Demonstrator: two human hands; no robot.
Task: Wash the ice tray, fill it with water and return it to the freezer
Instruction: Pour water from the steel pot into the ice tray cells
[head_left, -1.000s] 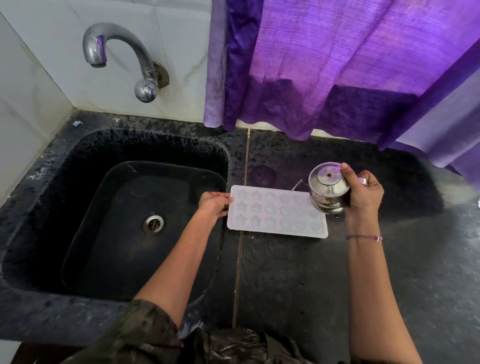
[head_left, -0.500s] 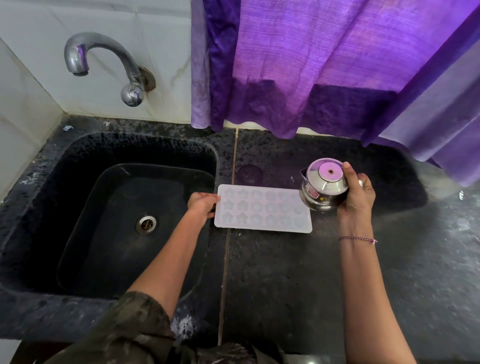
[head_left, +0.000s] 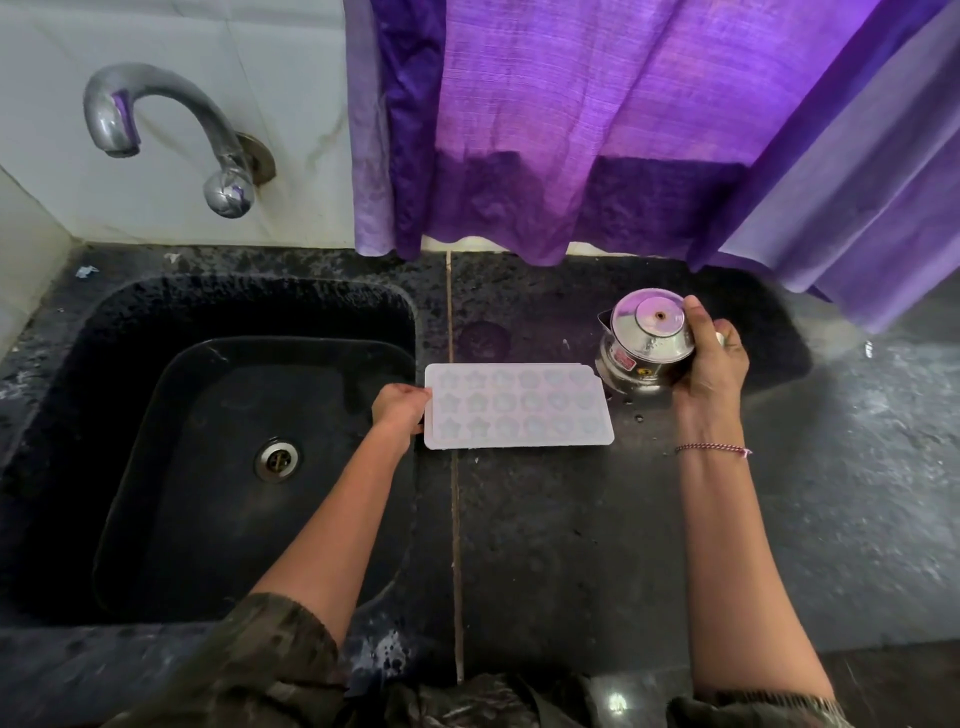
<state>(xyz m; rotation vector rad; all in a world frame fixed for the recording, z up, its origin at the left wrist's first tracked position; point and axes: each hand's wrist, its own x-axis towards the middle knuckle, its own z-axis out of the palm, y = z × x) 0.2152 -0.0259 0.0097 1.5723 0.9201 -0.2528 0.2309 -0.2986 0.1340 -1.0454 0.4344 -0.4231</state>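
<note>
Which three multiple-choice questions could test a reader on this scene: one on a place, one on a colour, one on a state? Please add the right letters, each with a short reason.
1. Where does the ice tray lie?
A) on the counter, right of the sink
B) inside the sink
C) leaning upright on the wall

2. What colour is the curtain?
A) green
B) purple
C) white

3. What does the right hand do?
A) hangs idle
B) rests flat on the counter
C) grips the steel kettle

Answers:
1 A: the tray lies flat on the dark counter, beside the basin.
2 B: the cloth hanging at the back is purple.
3 C: its fingers curl round the kettle's body.
</note>
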